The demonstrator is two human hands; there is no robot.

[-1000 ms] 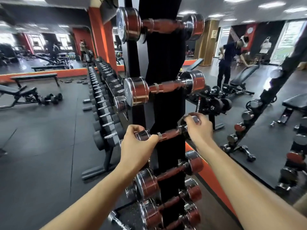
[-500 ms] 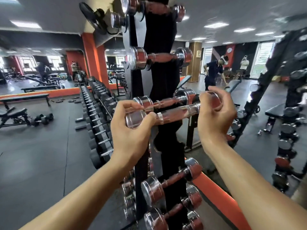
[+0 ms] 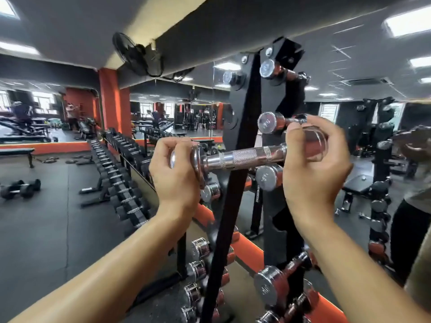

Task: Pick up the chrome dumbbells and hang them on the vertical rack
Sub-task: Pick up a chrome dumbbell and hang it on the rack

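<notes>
Both hands are on one chrome dumbbell, held level in front of the vertical rack. The left hand has its grip curled around the left head, and the right hand has its fingers wrapped over the right head. The knurled handle spans bare between the two grips. Just above the right grip sits a racked dumbbell, another just below the handle.

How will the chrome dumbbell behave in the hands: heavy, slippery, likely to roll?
The dumbbell looks solid metal, so probably heavy for its size and fully stiff. Both hands grip its polished ends, likely slippery; the knurled middle would hold better. Its round ends suggest it would roll if set down.
</notes>
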